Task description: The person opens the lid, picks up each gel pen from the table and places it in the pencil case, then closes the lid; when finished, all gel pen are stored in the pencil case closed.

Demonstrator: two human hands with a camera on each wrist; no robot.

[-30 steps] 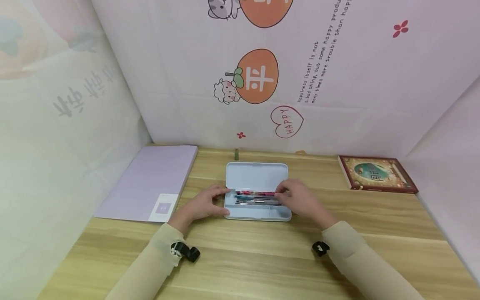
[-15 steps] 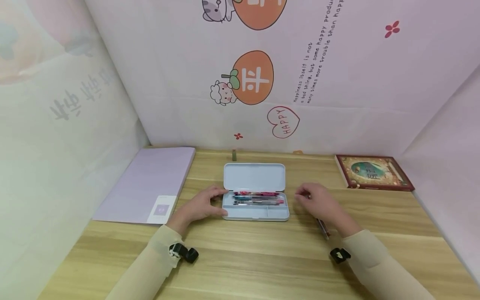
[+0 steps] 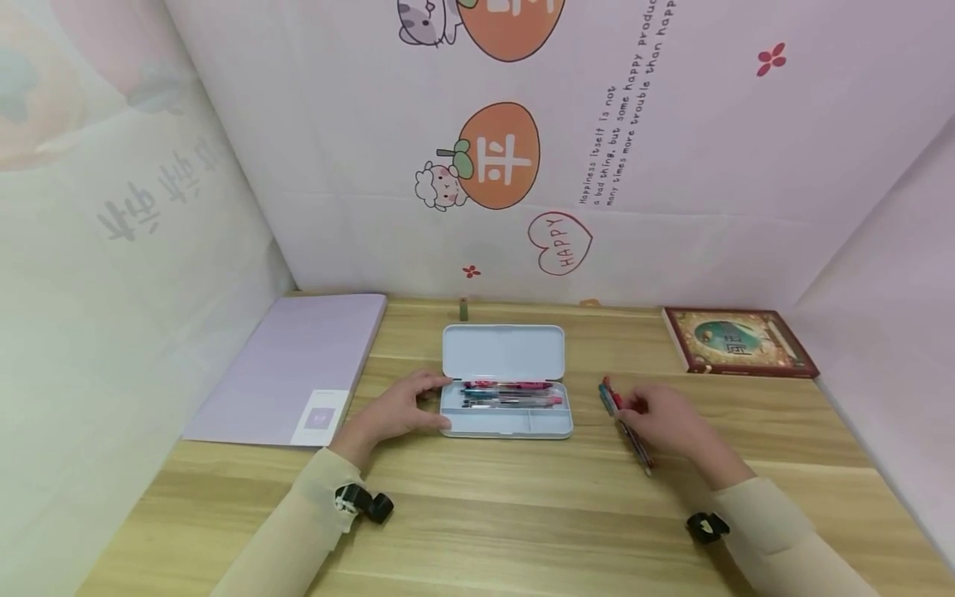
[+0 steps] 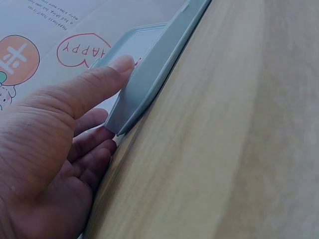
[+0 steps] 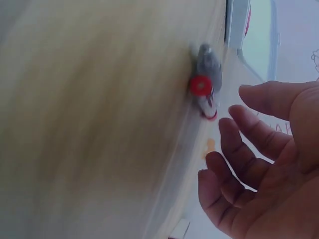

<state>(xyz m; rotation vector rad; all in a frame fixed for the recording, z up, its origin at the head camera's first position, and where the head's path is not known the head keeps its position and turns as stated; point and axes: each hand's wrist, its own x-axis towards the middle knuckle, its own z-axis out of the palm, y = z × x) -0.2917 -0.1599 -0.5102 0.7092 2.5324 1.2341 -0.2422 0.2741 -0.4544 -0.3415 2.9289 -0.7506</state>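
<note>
An open pale-blue pencil case lies on the table with its lid folded back. Several pens, some with pink or red parts, lie in its long rear compartment. My left hand holds the case's left end, thumb at the near corner and fingers at the far side; the thumb lies against the case wall in the left wrist view. To the right of the case, my right hand is beside a few pens on the table. In the right wrist view its fingers are spread, apart from the pens.
A lilac folder with a white label lies at the left. A dark-red book with an illustrated cover lies at the back right. Printed cloth walls enclose the wooden table. A small green object is at the table's back edge.
My right hand has moved right from the pencil case to the tabletop and let go of a pen beside the others there. My left hand has stayed on the case.
</note>
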